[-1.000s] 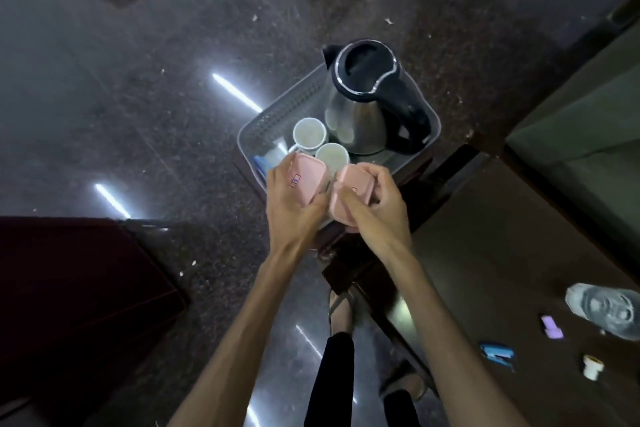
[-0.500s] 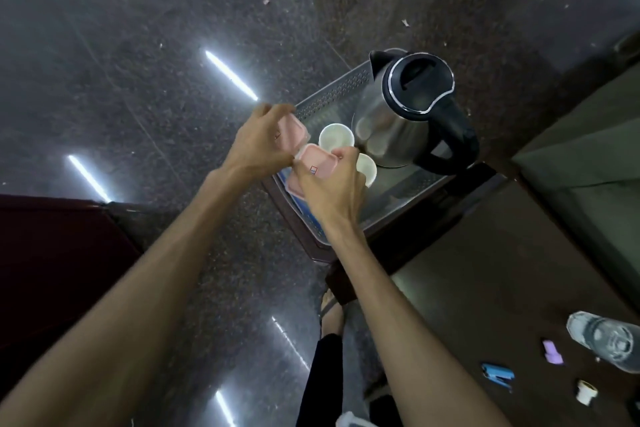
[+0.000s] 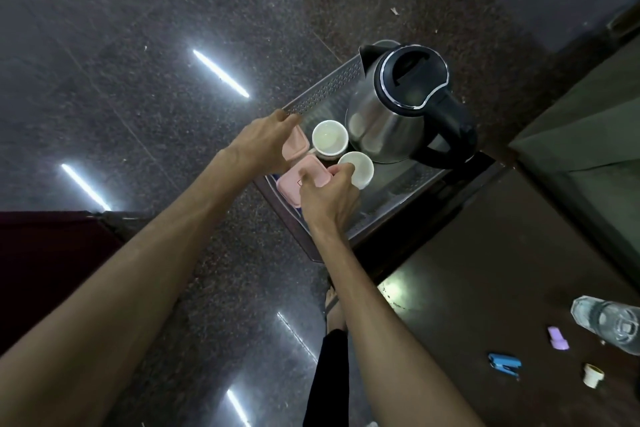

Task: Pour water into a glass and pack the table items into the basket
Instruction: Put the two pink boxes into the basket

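A grey perforated basket [image 3: 325, 94] stands at the table's far corner. In it are a steel kettle [image 3: 391, 114] with a black lid and two white cups [image 3: 329, 139] [image 3: 360, 168]. My left hand [image 3: 263, 146] grips a pink box [image 3: 294, 147] at the basket's left side. My right hand [image 3: 329, 198] holds a second pink box [image 3: 298, 180] low in the basket's near left corner, its fingers touching the nearer cup.
On the dark table [image 3: 485, 270] at right lie a clear water bottle [image 3: 609, 322], a purple clip [image 3: 558, 338], a blue stapler [image 3: 504, 364] and a small white cap [image 3: 593, 374]. A green sofa [image 3: 588, 135] stands at far right, polished floor to the left.
Both hands carried the pink boxes from the basket's near edge toward its left side and lowered them inside. The view shifted, so the basket sits further right.
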{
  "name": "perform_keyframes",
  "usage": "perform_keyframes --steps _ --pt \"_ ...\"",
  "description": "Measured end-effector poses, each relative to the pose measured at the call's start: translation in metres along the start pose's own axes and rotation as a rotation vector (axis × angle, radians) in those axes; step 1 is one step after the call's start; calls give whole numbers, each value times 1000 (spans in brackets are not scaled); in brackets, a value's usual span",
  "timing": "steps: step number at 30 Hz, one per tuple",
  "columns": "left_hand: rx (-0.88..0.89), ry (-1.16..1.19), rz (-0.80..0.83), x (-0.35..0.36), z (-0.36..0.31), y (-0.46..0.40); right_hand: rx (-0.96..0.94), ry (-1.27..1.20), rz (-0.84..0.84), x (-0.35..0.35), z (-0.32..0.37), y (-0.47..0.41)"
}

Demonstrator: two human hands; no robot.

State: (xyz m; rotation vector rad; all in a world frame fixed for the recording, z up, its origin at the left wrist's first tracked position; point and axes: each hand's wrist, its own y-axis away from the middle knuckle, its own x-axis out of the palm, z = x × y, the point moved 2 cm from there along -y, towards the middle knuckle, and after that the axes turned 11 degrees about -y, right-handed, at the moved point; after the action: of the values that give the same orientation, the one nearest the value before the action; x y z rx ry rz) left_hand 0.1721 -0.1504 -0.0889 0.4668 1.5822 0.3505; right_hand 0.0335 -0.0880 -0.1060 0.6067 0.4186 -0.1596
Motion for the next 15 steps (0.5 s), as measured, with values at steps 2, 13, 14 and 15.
perform_keyframes --steps 2,13,14,15 --pt "5 54 -5 4 2 0 -56 75 7 0 0 1" --pt "-85 198 35 15 2 -1 -229 436 77 -5 1 -3" --pt "-89 173 41 15 2 -1 -245 455 69 -6 1 -1" --pt "-92 146 43 14 1 -2 -260 482 60 -7 0 0"
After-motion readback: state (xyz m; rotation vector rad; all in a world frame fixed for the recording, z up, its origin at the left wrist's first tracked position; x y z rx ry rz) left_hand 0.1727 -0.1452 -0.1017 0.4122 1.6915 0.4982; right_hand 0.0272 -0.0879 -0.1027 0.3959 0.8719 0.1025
